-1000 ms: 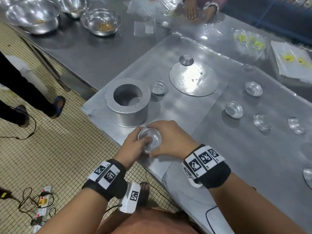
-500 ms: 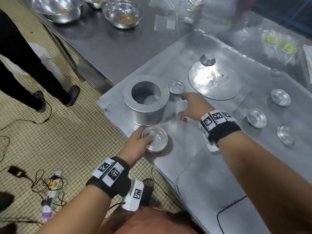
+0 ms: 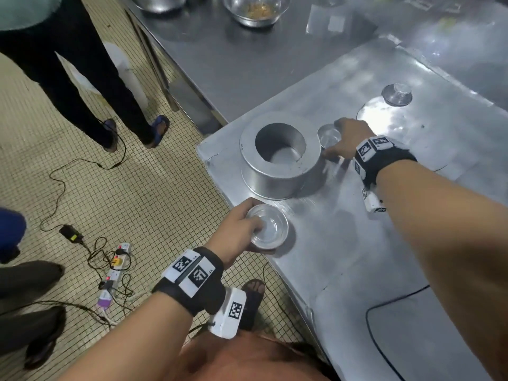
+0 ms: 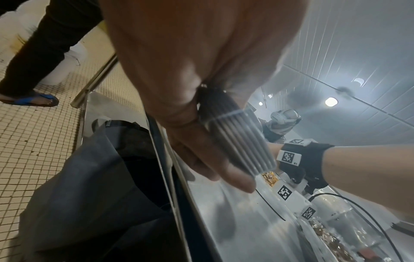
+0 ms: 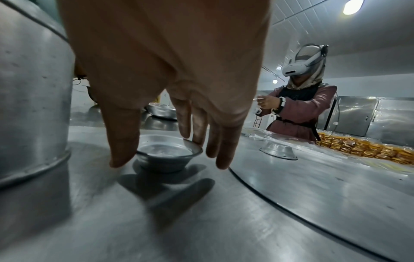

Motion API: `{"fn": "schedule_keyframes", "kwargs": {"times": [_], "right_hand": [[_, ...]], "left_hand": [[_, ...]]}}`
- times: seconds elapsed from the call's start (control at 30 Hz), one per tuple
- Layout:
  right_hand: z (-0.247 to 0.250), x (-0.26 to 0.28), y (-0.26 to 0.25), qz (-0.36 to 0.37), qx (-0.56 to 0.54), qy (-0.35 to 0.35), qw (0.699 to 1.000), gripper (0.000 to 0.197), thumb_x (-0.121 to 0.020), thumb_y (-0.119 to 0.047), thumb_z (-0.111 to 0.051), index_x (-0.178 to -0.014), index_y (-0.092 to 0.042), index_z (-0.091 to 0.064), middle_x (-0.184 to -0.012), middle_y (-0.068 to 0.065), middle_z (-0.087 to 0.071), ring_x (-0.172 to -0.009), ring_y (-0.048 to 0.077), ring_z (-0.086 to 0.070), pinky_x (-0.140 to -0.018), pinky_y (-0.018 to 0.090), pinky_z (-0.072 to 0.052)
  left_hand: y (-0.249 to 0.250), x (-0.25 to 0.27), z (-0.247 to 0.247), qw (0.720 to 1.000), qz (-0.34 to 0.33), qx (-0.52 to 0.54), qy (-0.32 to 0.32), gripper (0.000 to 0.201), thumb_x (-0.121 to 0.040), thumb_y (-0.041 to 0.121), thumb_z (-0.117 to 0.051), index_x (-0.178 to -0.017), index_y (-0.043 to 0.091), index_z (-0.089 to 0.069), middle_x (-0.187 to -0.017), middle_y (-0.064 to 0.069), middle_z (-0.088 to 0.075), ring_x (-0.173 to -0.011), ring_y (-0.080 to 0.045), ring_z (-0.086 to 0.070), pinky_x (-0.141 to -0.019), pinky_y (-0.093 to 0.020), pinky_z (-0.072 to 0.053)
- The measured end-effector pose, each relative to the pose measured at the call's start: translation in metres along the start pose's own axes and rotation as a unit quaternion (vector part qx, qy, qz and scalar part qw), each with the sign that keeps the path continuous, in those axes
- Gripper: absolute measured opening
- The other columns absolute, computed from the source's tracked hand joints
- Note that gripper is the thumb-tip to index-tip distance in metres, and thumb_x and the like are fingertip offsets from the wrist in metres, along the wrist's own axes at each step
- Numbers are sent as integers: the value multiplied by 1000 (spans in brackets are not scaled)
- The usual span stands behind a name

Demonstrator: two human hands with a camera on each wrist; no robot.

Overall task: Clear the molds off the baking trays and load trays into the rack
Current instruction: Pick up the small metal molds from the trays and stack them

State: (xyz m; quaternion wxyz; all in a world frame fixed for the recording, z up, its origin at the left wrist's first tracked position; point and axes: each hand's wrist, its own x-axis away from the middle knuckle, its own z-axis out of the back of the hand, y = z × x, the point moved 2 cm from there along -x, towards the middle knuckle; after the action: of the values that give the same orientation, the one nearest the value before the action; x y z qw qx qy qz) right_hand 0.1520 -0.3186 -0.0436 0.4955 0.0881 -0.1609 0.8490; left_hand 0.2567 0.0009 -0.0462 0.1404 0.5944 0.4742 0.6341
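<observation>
My left hand [image 3: 247, 229] grips a stack of small fluted metal molds [image 3: 268, 226] at the near-left corner of the baking tray [image 3: 357, 257]. In the left wrist view the stack [image 4: 235, 138] sits between thumb and fingers. My right hand [image 3: 342, 137] reaches over a single small mold [image 3: 328, 136] beside the large ring-shaped tin [image 3: 280, 155]. In the right wrist view the thumb and straight fingers [image 5: 190, 131] straddle this mold [image 5: 165, 154], with fingertips touching its rim. Another small mold [image 3: 397, 94] lies upside down at the edge of a flat round disc [image 3: 390, 122].
Steel bowls [image 3: 257, 6] stand on the table behind the tray. A person's legs [image 3: 82, 78] and power strips with cables [image 3: 112, 273] are on the tiled floor at left. Across the table stands a person with a headset [image 5: 300, 99] beside piled packets [image 5: 367, 147].
My right hand has let go of the stack and moved away to the small mold beside the ring tin. The left hand still holds the stack at the tray corner.
</observation>
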Motion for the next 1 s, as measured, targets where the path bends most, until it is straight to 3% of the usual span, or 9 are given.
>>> {"fn": "schedule_keyframes", "kwargs": {"times": [0.2, 0.27, 0.37, 0.53, 0.67, 0.77, 0.83, 0.93, 1.0], "right_hand": [[2, 17, 3, -30, -15, -11, 999, 66, -50, -34, -88, -104, -9, -60, -107, 10, -61, -86, 25, -58, -63, 26, -47], [3, 30, 5, -20, -17, -6, 1000, 83, -49, -34, -92, -120, -6, -59, -119, 13, -58, -99, 28, -59, -75, 30, -52], [10, 59, 9, -12, -49, 7, 999, 105, -47, -31, -95, -139, -6, -50, -132, 14, -51, -118, 30, -53, -87, 30, -46], [26, 134, 18, -10, -115, 20, 993, 101, -52, -33, -95, -140, -13, -49, -133, 7, -51, -124, 24, -48, -93, 28, -40], [33, 205, 25, -8, -173, 49, 984, 98, -51, -32, -94, -138, -20, -52, -131, 0, -52, -119, 17, -51, -90, 22, -38], [30, 249, 34, 3, -208, 49, 977, 96, -48, -32, -94, -136, -24, -54, -127, -4, -53, -116, 14, -53, -96, 26, -44], [26, 272, 42, 7, -223, 54, 973, 95, -47, -30, -94, -134, -26, -55, -126, -6, -53, -115, 12, -54, -96, 25, -44], [19, 297, 51, 16, -234, 66, 970, 92, -48, -29, -94, -132, -23, -58, -124, -5, -55, -114, 12, -56, -97, 23, -44], [14, 312, 57, 21, -236, 75, 969, 92, -47, -31, -95, -131, -22, -59, -121, -4, -56, -112, 13, -56, -99, 27, -45]], "left_hand": [[-1, 4, -5, 1000, -9, -8, 1, 30, -86, -11, -47, -105, 5, -64, -114, -24, -59, -90, -43, -63, -65, -53, -60], [-2, 3, -12, 1000, -10, -10, 2, 31, -84, -9, -48, -104, 6, -65, -115, -24, -59, -93, -46, -62, -66, -56, -60], [0, 2, -23, 999, -15, -44, 8, 33, -75, 3, -52, -101, 15, -69, -113, -24, -63, -100, -51, -63, -69, -66, -58], [6, 5, -51, 995, -45, -88, 3, 35, -70, 13, -52, -97, 20, -72, -96, -15, -70, -94, -37, -65, -85, -65, -55], [11, 11, -78, 995, -59, -86, -8, 22, -87, 25, -59, -102, 15, -71, -101, -5, -70, -102, -30, -64, -96, -60, -52], [10, 18, -101, 998, -45, -32, -29, 29, -97, 28, -63, -109, 2, -65, -107, -11, -64, -106, -33, -62, -78, -57, -59], [7, 24, -118, 998, -28, -12, -53, 38, -95, 37, -66, -110, 2, -65, -113, -15, -61, -106, -35, -63, -67, -55, -60], [2, 29, -140, 995, -38, -61, -72, 45, -86, 49, -72, -104, 8, -68, -109, -17, -65, -103, -38, -67, -68, -55, -61], [-3, 31, -155, 989, -59, -109, -87, 46, -74, 50, -77, -99, 13, -70, -100, -11, -71, -98, -33, -70, -79, -57, -60]]}}
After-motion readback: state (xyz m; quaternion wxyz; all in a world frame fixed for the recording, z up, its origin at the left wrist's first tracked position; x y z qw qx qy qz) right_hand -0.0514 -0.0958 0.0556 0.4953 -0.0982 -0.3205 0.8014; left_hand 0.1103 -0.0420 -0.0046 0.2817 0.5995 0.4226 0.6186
